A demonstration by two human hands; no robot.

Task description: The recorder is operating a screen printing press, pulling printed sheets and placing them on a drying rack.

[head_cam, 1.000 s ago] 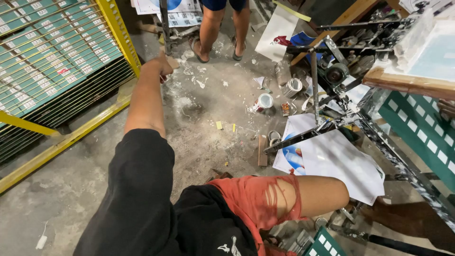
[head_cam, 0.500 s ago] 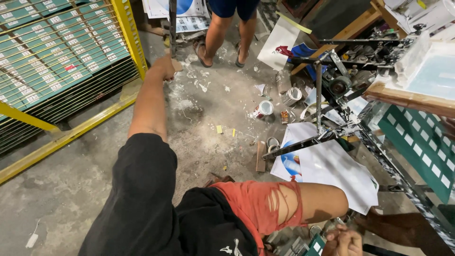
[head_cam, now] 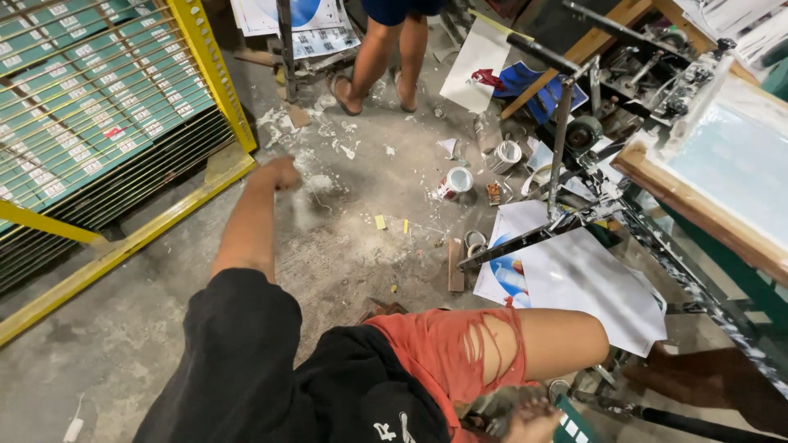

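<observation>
Out over the dusty concrete floor point(head_cam: 123, 344), left hand point(head_cam: 279, 174) at full arm's reach, grip curled into a loose fist, holding nothing visible. Nearest to it: white paint splatter point(head_cam: 316, 182) on the floor just beside the knuckles, and the yellow frame point(head_cam: 215, 74) of a drying rack a little to its left. Rack shelves loaded with green printed sheets point(head_cam: 74, 107) behind wire grids.

At bottom edge, right hand point(head_cam: 533, 422) low beside the bent knee in torn red shorts point(head_cam: 447, 353), near a green panel point(head_cam: 574, 427); mostly cropped, cannot tell if grip is spread or pressed together, nor whether touching anything.

Right of the knee: large white sheet point(head_cam: 591, 287) with a blue printed patch lying on the floor, partly under a metal arm point(head_cam: 533, 234) of the screen-printing machine. Wooden-framed screen point(head_cam: 722, 180) at upper right on the machine.

Mid-floor clutter: tipped white can point(head_cam: 454, 184), second can point(head_cam: 507, 153) further back, small wooden block point(head_cam: 455, 267), yellow scraps point(head_cam: 380, 221).

At top: another person's bare legs in sandals point(head_cam: 373, 82), well apart from the left hand. White and blue sheets point(head_cam: 480, 61) leaning behind them.
</observation>
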